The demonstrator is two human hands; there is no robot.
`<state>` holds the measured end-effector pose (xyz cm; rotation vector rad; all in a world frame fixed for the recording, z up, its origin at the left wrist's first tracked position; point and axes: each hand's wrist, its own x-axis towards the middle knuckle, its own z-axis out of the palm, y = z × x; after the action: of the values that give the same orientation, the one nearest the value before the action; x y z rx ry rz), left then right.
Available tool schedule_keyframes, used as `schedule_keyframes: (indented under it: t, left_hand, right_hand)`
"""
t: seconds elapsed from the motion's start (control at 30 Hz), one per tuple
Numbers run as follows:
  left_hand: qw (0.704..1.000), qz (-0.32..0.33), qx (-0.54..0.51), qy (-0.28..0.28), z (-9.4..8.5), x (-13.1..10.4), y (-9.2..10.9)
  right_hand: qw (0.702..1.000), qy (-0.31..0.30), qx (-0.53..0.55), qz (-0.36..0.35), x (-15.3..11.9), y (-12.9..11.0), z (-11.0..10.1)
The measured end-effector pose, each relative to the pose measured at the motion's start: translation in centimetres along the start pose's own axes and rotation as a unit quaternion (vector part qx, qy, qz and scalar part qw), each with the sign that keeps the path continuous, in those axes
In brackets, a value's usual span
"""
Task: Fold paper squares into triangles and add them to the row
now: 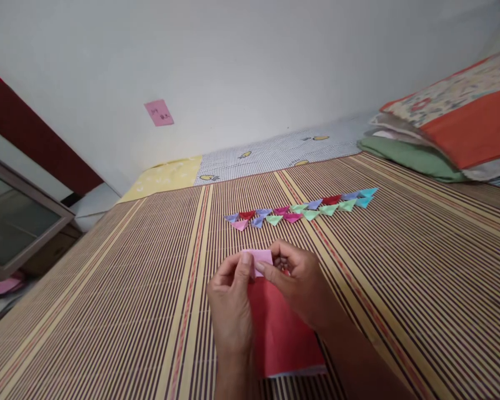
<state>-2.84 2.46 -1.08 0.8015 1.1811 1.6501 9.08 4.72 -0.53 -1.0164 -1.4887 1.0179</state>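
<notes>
The left hand [235, 297] and the right hand [300, 278] pinched a small pink paper [263, 256] between thumbs and fingers, just above the top end of a red paper [283, 328] that lay on the stripy mat [150, 311] — and the two hands and the right arm covered parts of the red paper. Past the hands, two slanting rows of little folded triangles [292, 217] sat on the mat — pink, red, green, purple and blue. A yellow cloth [166, 176] and a checked cloth [266, 151] lay by the wall [241, 66], which had a pink note [159, 113] on it, and a pile of folded bedding [462, 133] was on the right.
</notes>
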Motion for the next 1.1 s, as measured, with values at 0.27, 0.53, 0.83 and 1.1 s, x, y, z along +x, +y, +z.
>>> schedule_keyframes:
  t: [0.27, 0.53, 0.83, 1.1]
  left_hand:
    - [0.991, -0.074, -0.109, -0.025, -0.3, 0.5, -0.1]
    - [0.991, -0.063, -0.114, 0.012, -0.6, 0.6, -0.1]
    - [0.986, -0.075, -0.145, 0.026, -0.6, 1.0, 0.3]
    - [0.985, -0.120, -0.121, 0.008, -0.5, 1.0, 0.4]
  right_hand:
    - [0.995, -0.043, 0.085, 0.028, 0.3, 0.9, 0.0]
    - [0.996, -0.089, 0.004, 0.019, 0.1, 0.5, -0.4]
    - [0.985, -0.171, 0.009, 0.014, -0.3, 0.4, -0.8]
    - [0.987, -0.094, -0.064, -0.116, 0.3, -0.3, -3.6]
